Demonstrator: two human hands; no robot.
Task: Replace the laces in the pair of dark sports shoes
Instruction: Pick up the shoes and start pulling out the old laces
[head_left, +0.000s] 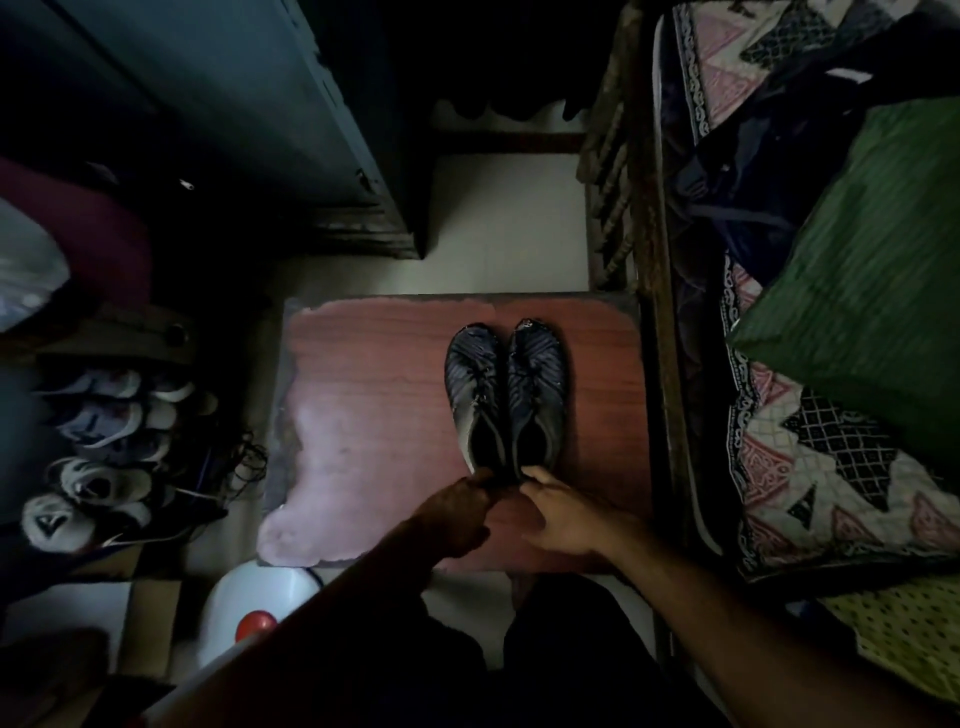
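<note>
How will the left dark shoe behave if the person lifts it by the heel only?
The left shoe looks like thin knit fabric, so it is probably light and its toe may droop. The left hand pinches its heel rim, which likely folds easily. Its flat sole on the board suggests it will not roll.

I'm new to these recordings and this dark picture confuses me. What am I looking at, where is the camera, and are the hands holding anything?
There is no machine here: a person works with two bare hands. The single picture comes from a camera worn on the person's head, looking forward and down, so the arms reach in from the bottom edge.

A pair of dark sports shoes, the left shoe and the right shoe, stands side by side on a reddish wooden board, toes pointing away. The left hand pinches the heel of the left shoe. The right hand touches the heel of the right shoe with its fingers; its grip is hard to judge in this light.

More shoes lie on the floor at left, and a patterned bedspread is at right.
</note>
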